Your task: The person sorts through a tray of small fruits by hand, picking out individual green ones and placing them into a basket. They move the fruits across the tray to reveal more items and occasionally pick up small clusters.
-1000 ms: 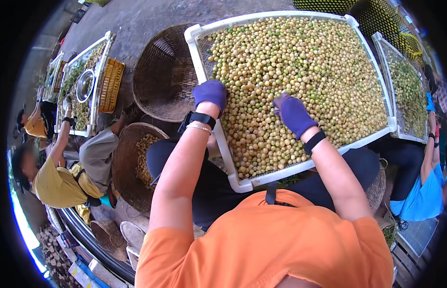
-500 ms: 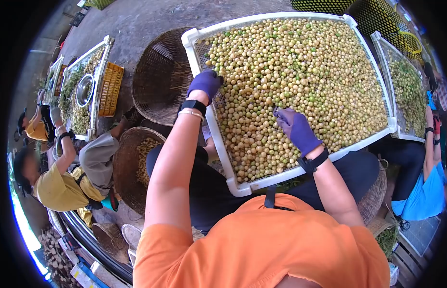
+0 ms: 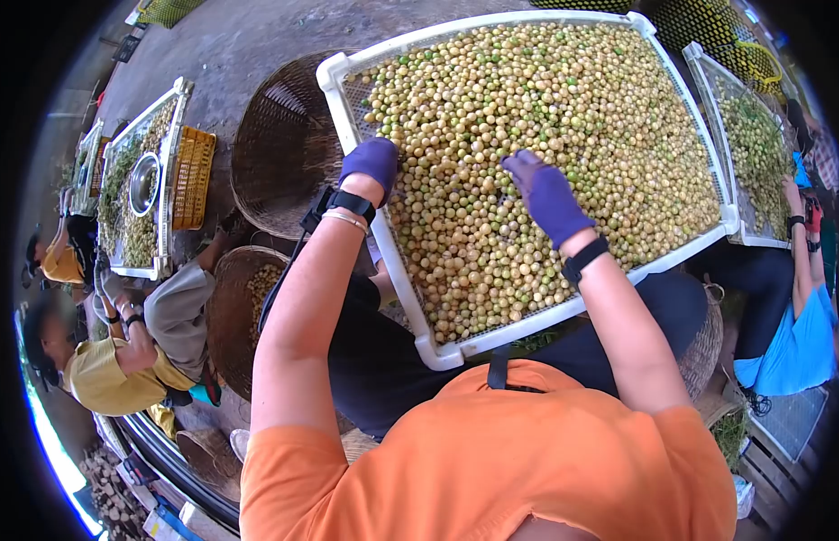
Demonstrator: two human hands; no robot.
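A white-framed mesh tray (image 3: 397, 254), tilted a little in the view, bears a thick layer of small round yellow-green fruits (image 3: 545, 135). My left hand (image 3: 372, 166), in a purple glove, is at the tray's left side, over the rim and the outermost fruits; its fingers are bent down and mostly hidden. Over the middle of the fruits is my right hand (image 3: 545, 194), gloved in purple too, with fingers stretched toward the upper left and apart. Nothing shows in its grasp.
Woven baskets (image 3: 257, 171) stand left of the tray, one with fruits inside. A person in yellow (image 3: 122, 374) works at another tray (image 3: 173, 135) at the left. At the right, a person in blue (image 3: 789, 361) is beside a further tray (image 3: 708, 81).
My right hand has shifted slightly up and left, and its fingers have spread. My left hand has moved slightly down and left. The whole view has shifted a little.
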